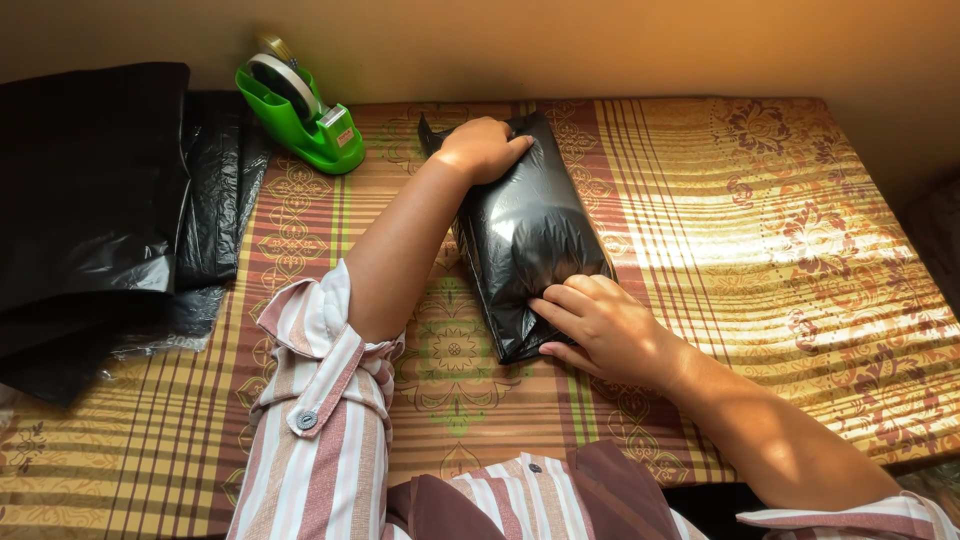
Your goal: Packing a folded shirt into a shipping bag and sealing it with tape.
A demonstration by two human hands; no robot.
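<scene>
A bulging black plastic parcel (522,225) lies lengthwise in the middle of the patterned tablecloth (760,230). My left hand (484,147) rests on its far end, fingers curled and pressing down. My right hand (603,325) lies over its near end, fingers flat on the plastic and the thumb at the parcel's edge. Both hands touch the parcel; neither lifts it. My sleeves are striped pink and white.
A green tape dispenser (300,110) stands at the back left by the wall. A pile of black plastic bags (100,210) covers the left side of the table. The table's right edge (900,250) drops off to a dark area.
</scene>
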